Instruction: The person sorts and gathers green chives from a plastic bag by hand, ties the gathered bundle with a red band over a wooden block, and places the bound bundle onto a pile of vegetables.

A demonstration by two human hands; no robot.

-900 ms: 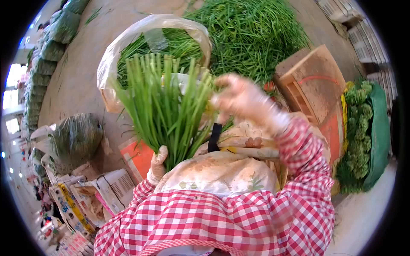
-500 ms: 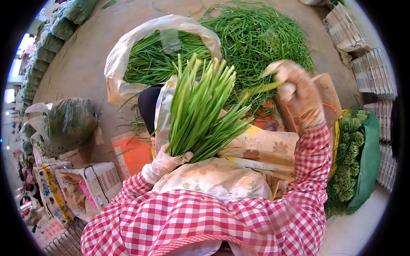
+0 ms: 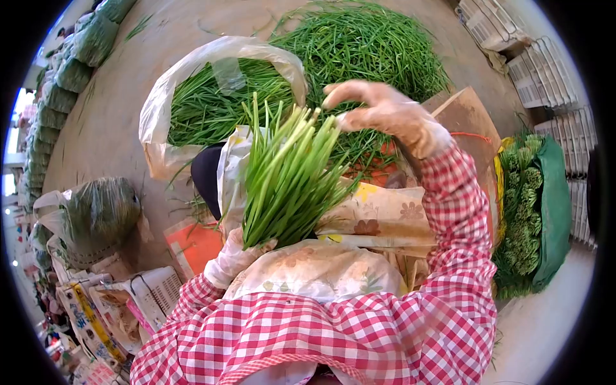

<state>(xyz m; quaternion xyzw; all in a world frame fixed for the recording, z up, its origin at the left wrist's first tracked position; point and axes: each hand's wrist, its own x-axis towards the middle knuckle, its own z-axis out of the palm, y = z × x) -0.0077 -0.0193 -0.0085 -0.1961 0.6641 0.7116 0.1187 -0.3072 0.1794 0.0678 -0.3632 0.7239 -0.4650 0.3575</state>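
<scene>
The pile of thin green leaves [image 3: 372, 58] lay loose and tangled. Just beside it was a wrinkled plastic bag [image 3: 154, 125] with a round mouth. The bunch of green stalks [image 3: 285, 183] was in front of my body, spread like a fan; I judged it light, springy but easy to bruise, and maybe slippery, best held at its narrow lower end. There the grip of my left hand [image 3: 236, 258] was closed around it. My right hand [image 3: 393, 119] had its fingers apart near the pale tips [image 3: 298, 113]; whether they touched, I could not tell.
</scene>
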